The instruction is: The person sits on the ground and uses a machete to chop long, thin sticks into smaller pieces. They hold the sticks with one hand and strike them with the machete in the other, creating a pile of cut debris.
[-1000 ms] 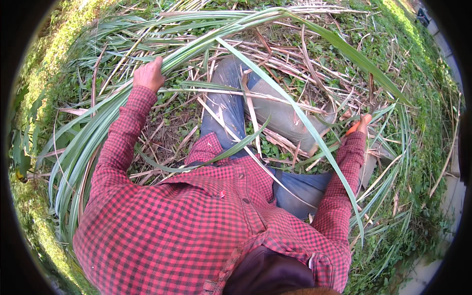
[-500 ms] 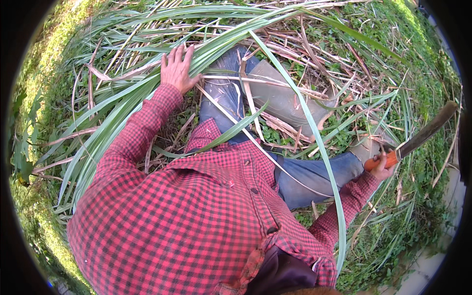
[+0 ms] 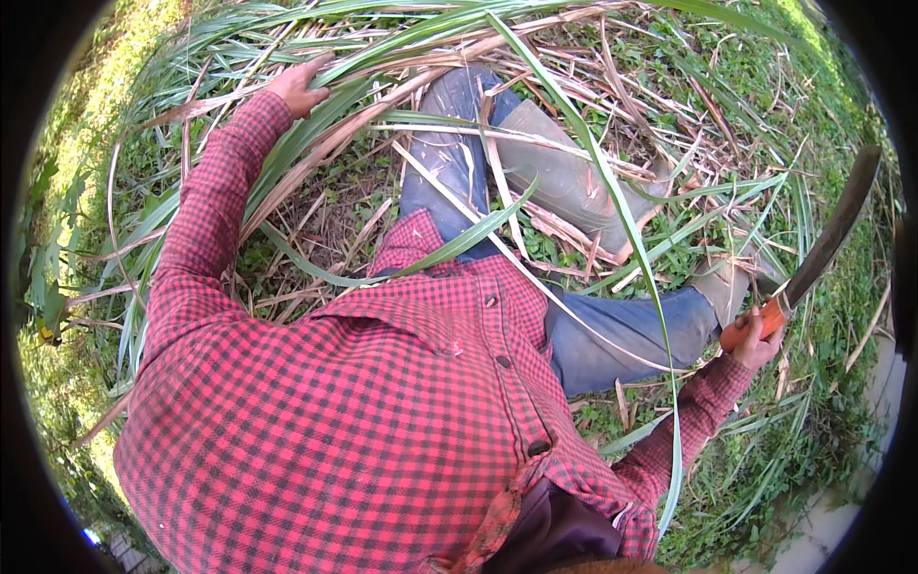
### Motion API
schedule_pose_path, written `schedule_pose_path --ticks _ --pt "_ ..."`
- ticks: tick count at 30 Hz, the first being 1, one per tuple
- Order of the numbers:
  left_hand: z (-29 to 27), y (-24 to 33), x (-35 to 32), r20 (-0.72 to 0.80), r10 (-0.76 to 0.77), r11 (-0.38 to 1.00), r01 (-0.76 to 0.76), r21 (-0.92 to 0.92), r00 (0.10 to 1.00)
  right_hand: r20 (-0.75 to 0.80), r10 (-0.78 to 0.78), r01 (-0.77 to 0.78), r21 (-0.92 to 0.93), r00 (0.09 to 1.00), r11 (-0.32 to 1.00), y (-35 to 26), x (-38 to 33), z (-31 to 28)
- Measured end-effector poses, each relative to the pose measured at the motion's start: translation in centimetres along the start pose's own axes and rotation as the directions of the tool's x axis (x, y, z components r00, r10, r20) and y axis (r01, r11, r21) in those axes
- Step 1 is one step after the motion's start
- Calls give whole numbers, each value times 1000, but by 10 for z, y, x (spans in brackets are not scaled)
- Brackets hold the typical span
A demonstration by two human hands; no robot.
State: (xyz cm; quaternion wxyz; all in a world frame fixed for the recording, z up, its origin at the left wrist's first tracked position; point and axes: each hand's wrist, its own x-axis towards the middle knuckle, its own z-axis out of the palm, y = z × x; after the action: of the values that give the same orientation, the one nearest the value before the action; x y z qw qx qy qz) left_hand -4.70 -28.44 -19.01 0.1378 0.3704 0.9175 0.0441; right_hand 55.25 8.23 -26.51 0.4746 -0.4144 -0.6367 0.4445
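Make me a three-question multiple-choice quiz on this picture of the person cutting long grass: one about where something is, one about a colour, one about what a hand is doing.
1. Where does the blade of the machete point?
A. Down into the soil
B. Up and away to the person's right
C. Across the person's chest

2. What colour is the machete's handle?
A. Orange
B. Blue
C. White

3. What is the left hand doing?
A. Resting in a pocket
B. Holding a second knife
C. Reaching into the long green leaves

Answers:
1 B, the dark blade rises from the right hand toward the upper right edge.
2 A, the grip showing above the fist is orange.
3 C, the arm in the checked sleeve stretches out and the hand lies on the bundle of leaves.
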Motion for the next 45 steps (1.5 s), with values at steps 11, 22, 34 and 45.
schedule_pose_path --ticks 11,22,34,45 --pt "61 -28 10 -87 -92 994 86 -70 992 74 -34 30 57 997 998 -23 -8 15" --pt "34 -26 41 155 -128 991 120 61 980 130 -15 23 -55 991 998 -7 -20 20" --pt "-86 30 31 -47 19 959 -5 283 999 303 19 66 -271 953 960 2 -10 38" --pt "-132 47 50 -389 197 747 120 654 900 268 367 -443 336 891 831 21 -7 52"
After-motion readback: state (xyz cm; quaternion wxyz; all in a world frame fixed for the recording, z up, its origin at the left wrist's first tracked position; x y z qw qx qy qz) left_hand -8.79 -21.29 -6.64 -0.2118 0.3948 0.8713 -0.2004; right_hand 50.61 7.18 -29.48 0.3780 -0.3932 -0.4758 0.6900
